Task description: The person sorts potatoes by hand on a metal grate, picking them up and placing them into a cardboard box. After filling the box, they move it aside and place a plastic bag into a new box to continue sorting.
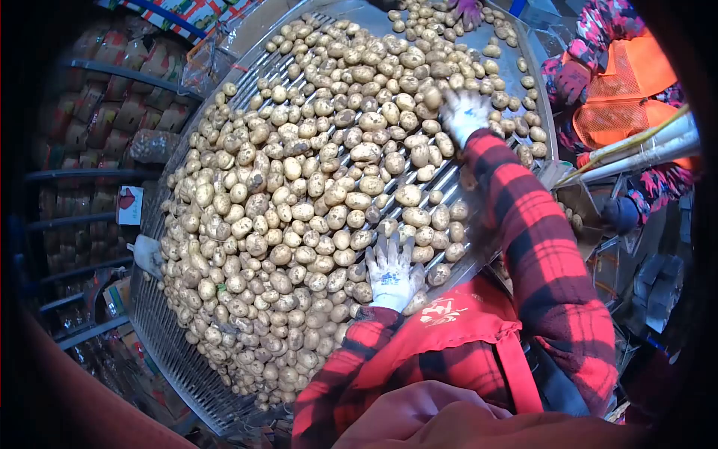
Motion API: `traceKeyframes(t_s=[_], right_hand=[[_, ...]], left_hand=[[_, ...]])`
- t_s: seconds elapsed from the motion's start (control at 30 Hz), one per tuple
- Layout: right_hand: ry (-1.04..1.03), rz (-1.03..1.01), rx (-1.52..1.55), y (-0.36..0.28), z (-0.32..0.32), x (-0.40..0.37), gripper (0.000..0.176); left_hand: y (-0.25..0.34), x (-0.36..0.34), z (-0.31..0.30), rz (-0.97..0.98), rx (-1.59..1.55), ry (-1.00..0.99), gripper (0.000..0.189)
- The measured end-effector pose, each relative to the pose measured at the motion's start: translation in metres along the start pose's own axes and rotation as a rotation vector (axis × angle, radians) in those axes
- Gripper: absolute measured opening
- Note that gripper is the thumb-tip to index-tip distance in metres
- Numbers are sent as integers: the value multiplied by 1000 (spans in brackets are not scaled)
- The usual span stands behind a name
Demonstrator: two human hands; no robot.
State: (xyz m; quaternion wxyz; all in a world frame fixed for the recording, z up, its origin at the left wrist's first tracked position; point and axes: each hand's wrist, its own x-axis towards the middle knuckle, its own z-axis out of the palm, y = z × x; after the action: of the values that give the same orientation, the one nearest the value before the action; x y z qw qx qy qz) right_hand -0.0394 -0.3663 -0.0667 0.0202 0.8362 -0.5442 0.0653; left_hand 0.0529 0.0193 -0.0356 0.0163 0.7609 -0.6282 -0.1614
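Observation:
Many muddy potatoes [299,194] lie heaped on a metal rack of bars [441,196]. My left hand [393,275], in a white glove with grey fingertips, rests on potatoes at the lower middle, fingers spread and holding nothing. My right hand [465,114], gloved the same way, touches potatoes at the upper right of the heap. Its fingers point up and left beside a potato [433,97]; whether they grip one cannot be made out.
At the right stands a person in an orange vest [621,82]. A co-worker's purple-gloved hand [467,10] is at the top edge. Metal poles [643,150] jut in from the right. Stacked packages [112,97] lie beyond blue bars at the left.

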Motion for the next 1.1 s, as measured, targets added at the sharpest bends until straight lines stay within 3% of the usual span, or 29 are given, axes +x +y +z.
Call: traceKeyframes(t_s=[0.1, 0.17, 0.23, 0.3, 0.37, 0.43, 0.5, 0.53, 0.57, 0.63, 0.67, 0.73, 0.77, 0.83, 0.87, 0.9, 0.93, 0.97, 1.0, 1.07, 1.1], right_hand=[[246, -11, 5, -4, -22, 5, 59], [-144, -191, 295, -41, -48, -5, 59], [-127, -600, 263, -93, -70, -43, 54], [14, -674, 411, -142, -46, -56, 46], [44, -517, 296, -183, -16, -61, 41], [-80, -544, 147, -200, -15, -72, 34], [-36, -643, 41, -185, -30, -78, 25], [-252, -626, 242, -172, -36, -80, 22], [-227, -556, 194, -168, -32, -83, 19], [-467, -560, 313, -165, -33, -61, 19], [-518, -479, 467, -159, -38, -59, 21], [-528, -306, 697, -153, -67, -65, 32], [-714, -291, 912, -154, -87, -72, 43], [-907, -544, 1052, -150, -89, -96, 48], [-847, -672, 985, -149, -97, -89, 53], [-588, -786, 799, -153, -74, -66, 52], [-476, -558, 548, -161, -99, -46, 47], [-232, -436, 462, -160, -61, -24, 40], [-199, -332, 326, -162, -45, -5, 34], [-308, -407, 124, -177, -14, 26, 35], [-341, -275, 44, -192, -5, 32, 37]], left_hand=[[-2, 1, 1, 18, -4, -3, 78], [-1, 2, -3, 16, -29, -2, 80], [0, 3, -4, 16, -33, -39, 81], [-1, 3, -7, 28, -77, -9, 78], [-7, -1, -1, 41, -111, 22, 75], [-21, -5, 15, 46, -262, 77, 65], [-26, -3, 12, -33, -537, 205, 47], [-33, 0, 9, -64, -705, 222, 44], [-38, 5, 8, -97, -875, 241, 41], [-32, 13, -13, -331, -1239, 203, 46], [-32, 14, -19, -330, -1241, 206, 46], [-43, 19, -36, -559, -1841, 347, 57], [-50, 20, -39, -686, -2144, 424, 63], [-74, 17, -36, -374, -2667, 235, 66], [-76, 21, -36, -195, -1999, 165, 52], [-73, 23, -40, -225, -1153, 205, 49], [-68, 22, -44, -292, -1835, 145, 49], [-65, 23, -47, -336, -2516, 63, 48], [-70, 24, -35, -466, -2840, -16, 47], [-66, 22, -48, -489, -2853, 24, 45], [-64, 20, -53, -510, -2871, 53, 44]])
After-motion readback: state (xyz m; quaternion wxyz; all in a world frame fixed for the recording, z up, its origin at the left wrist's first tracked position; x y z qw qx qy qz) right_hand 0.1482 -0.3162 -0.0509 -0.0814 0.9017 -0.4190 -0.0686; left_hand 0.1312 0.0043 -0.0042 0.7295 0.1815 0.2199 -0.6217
